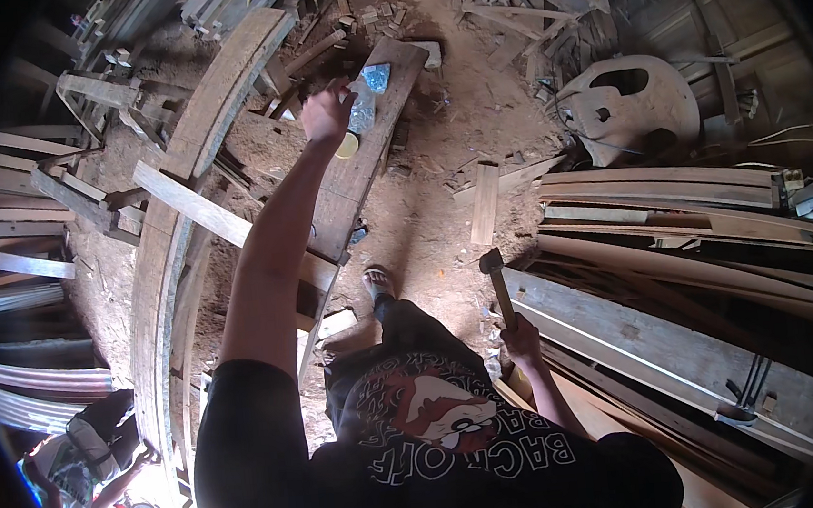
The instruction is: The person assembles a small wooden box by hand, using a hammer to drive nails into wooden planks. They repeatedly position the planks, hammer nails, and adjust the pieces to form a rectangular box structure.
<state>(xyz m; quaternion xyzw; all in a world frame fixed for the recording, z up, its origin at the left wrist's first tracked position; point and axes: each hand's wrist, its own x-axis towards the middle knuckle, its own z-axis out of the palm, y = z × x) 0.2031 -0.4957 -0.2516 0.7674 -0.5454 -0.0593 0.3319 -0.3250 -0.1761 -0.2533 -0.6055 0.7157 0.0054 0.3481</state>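
One hammer (501,291) (right hand (521,339)) near plank (642,339) edge

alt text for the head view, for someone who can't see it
A person's right hand holds a hammer, while the left hand is held out near a clear plastic item and a crumpled blue item on a wooden plank. Around them are stacked boards, wood scraps and dirt floor.

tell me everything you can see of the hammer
The hammer has a dark, blocky head, apparently metal, on a straight, light-brown handle that looks wooden. The person's right hand grips its lower part, hiding the handle's end. It slants, head pointing away from the person, and appears beside the left end of a long grey plank.
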